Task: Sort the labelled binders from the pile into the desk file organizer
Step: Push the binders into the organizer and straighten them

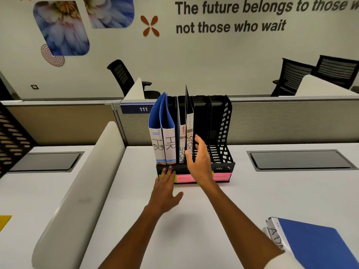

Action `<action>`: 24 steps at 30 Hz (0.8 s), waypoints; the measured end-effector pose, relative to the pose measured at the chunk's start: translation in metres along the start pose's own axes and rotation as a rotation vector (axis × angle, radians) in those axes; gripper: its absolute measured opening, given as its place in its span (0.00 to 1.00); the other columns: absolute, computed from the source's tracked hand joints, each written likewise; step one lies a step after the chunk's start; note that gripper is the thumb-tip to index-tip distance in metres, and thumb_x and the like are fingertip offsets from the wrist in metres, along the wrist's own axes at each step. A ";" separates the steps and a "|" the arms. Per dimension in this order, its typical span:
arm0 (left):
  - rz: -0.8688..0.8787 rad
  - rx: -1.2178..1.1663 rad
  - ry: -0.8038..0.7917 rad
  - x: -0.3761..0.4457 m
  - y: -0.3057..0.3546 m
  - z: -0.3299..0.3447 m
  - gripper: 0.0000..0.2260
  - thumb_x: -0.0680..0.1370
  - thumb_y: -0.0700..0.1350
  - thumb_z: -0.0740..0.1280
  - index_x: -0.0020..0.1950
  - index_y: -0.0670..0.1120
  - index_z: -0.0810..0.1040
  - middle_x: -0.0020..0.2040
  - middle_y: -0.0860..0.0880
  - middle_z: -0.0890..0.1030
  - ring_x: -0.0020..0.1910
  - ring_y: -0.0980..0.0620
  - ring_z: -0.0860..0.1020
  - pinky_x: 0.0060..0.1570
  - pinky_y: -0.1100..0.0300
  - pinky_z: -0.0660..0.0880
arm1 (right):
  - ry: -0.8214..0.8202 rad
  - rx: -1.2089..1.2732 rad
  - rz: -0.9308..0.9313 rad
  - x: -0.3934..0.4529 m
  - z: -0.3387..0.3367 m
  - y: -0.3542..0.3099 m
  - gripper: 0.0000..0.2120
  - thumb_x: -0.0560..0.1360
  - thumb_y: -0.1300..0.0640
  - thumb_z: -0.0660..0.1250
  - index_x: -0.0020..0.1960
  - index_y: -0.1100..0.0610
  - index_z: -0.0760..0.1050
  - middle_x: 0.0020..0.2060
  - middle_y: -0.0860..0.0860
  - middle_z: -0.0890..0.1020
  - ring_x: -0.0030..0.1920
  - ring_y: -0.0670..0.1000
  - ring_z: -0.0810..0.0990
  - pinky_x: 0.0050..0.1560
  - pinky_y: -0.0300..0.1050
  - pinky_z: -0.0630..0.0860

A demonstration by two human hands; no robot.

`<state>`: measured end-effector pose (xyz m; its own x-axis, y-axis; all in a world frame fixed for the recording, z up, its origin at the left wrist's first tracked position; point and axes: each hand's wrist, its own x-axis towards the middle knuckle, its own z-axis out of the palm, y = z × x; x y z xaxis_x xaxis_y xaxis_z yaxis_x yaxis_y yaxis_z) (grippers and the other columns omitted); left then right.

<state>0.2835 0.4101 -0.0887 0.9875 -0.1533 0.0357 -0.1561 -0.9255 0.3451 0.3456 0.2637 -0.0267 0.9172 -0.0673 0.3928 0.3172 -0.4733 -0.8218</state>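
Observation:
A black mesh file organizer [223,152] stands on the white desk [252,195]. Two blue binders marked HR [165,140] stand in its left slot. Two dark binders marked SPORTS [189,131] stand in the slot to their right. My right hand [200,164] is spread open, fingers straight, against the spine of the right SPORTS binder. My left hand [167,189] lies flat with its fingertips touching the organizer's front base at the left. The remaining pile of blue binders [314,243], the top spine reading ADM, lies at the lower right.
Pink labels [184,178] run along the organizer's front; the right one reads ADMIN. The two right slots hold nothing. A grey partition [81,181] borders the desk on the left, a cable hatch [299,159] lies at the right, and office chairs stand behind the divider.

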 end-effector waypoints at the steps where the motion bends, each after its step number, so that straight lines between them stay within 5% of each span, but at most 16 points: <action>1: 0.003 -0.014 0.005 -0.004 0.002 0.000 0.37 0.78 0.58 0.63 0.80 0.47 0.49 0.80 0.50 0.43 0.79 0.49 0.40 0.77 0.49 0.47 | -0.004 -0.023 0.007 -0.009 -0.003 0.004 0.29 0.78 0.55 0.64 0.76 0.49 0.56 0.71 0.47 0.67 0.65 0.34 0.61 0.58 0.22 0.59; 7: 0.012 -0.050 -0.015 -0.041 0.015 0.013 0.38 0.79 0.58 0.62 0.80 0.46 0.45 0.80 0.50 0.42 0.79 0.50 0.40 0.77 0.49 0.46 | -0.059 -0.176 0.069 -0.073 -0.028 0.036 0.31 0.78 0.56 0.65 0.77 0.53 0.55 0.74 0.52 0.63 0.73 0.50 0.62 0.69 0.42 0.63; 24: 0.044 0.041 -0.080 -0.134 0.039 0.039 0.37 0.79 0.60 0.60 0.80 0.47 0.46 0.80 0.49 0.40 0.79 0.48 0.38 0.76 0.48 0.44 | -0.246 -0.567 0.197 -0.223 -0.070 0.063 0.35 0.79 0.41 0.57 0.79 0.48 0.44 0.79 0.50 0.49 0.78 0.53 0.47 0.76 0.54 0.48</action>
<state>0.1444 0.3814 -0.1165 0.9751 -0.2201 -0.0259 -0.2019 -0.9304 0.3060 0.1437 0.1869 -0.1375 0.9950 -0.0293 0.0957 0.0223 -0.8675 -0.4970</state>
